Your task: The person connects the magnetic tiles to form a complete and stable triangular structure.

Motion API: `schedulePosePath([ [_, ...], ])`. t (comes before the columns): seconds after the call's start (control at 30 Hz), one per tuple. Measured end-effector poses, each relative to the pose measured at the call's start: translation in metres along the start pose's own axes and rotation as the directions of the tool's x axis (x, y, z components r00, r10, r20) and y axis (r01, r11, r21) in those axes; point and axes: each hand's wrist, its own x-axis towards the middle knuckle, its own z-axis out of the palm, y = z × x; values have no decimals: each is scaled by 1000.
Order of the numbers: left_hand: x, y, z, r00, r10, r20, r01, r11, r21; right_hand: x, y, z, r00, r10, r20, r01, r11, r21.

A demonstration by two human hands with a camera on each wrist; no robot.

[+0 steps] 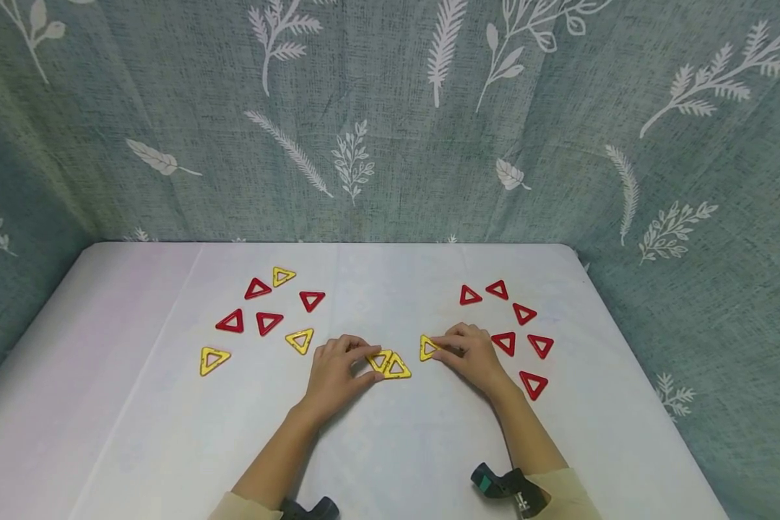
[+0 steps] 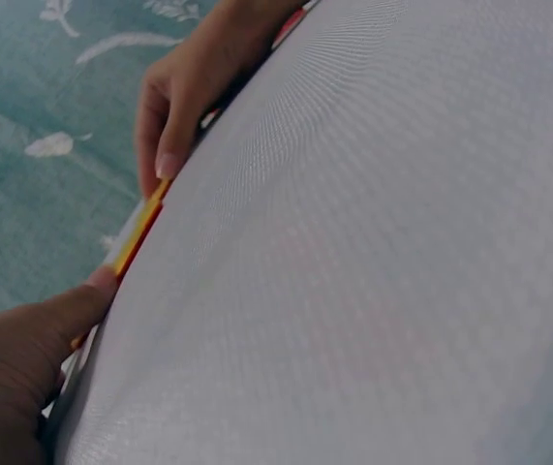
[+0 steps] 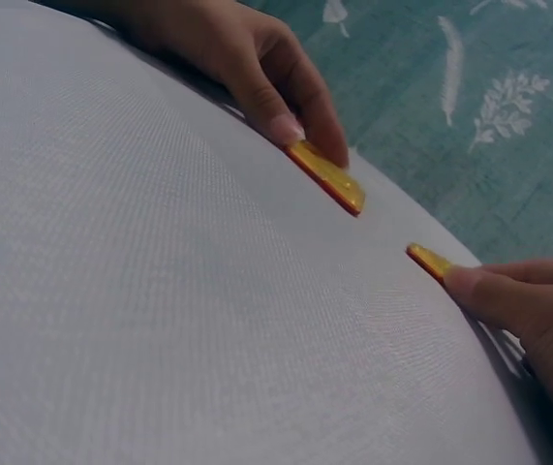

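Two yellow triangle tiles, a left one and a right one, lie edge to edge mid-table in the head view. My left hand pinches the left tile between thumb and fingers. To the right, across a small gap, my right hand pinches a third yellow triangle tile by its right side, one point facing right. In the right wrist view the joined pair shows red along its lower edge, apart from the right hand's tile.
Left of my hands lie several loose triangles, some red, some yellow. Several red triangles spread beyond and beside my right hand. A leaf-patterned cloth hangs along the back edge of the white table.
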Motion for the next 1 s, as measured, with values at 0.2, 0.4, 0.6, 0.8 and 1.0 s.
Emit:
schedulePosePath([
  [0.2, 0, 1, -1, 1000, 11, 22, -12, 1000, 22, 1, -1, 0, 994, -101, 43, 101, 995, -2],
  [0.4, -1, 1, -1, 999, 19, 34, -20, 999, 29, 2, -5, 0, 989, -89, 121, 88, 996, 14],
  [0.6, 0, 1, -2, 999, 25, 32, -26, 999, 37, 2, -7, 2, 983, -116, 140, 117, 993, 6],
  [0.8, 1, 1, -2, 999, 22, 36, -23, 999, 37, 2, -12, 2, 974, -119, 192, 118, 993, 13],
  [1.0, 0, 0, 1, 999, 30, 35, -32, 998, 57, 2, -13, 2, 973, -119, 197, 119, 993, 12],
])
